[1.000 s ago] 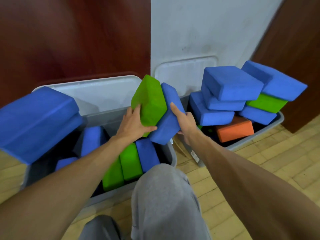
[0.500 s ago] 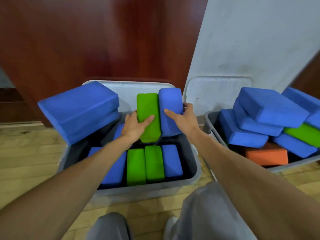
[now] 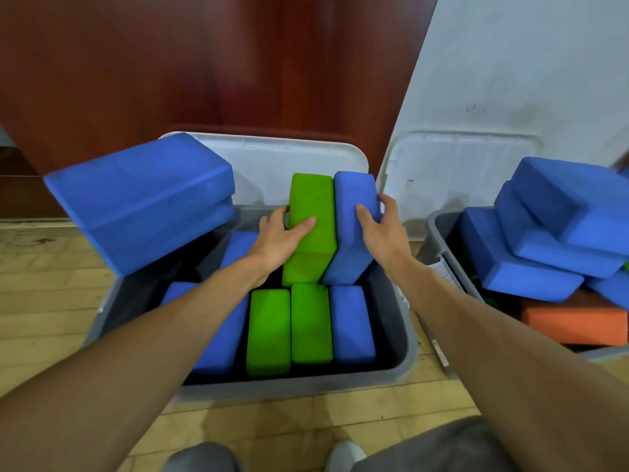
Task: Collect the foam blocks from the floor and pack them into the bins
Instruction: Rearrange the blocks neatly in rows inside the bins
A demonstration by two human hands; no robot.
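Our left hand (image 3: 277, 238) grips a green foam block (image 3: 311, 226), our right hand (image 3: 381, 229) a blue foam block (image 3: 352, 219), over the grey bin (image 3: 406, 349).

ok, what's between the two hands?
Head view: a green block and a blue block side by side, the left hand gripping the green, the right hand the blue.

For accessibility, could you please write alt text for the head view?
A person's left hand grips a green foam block and the right hand a blue block, side by side over a grey bin partly packed with blocks. A second, heaped bin stands on the right.
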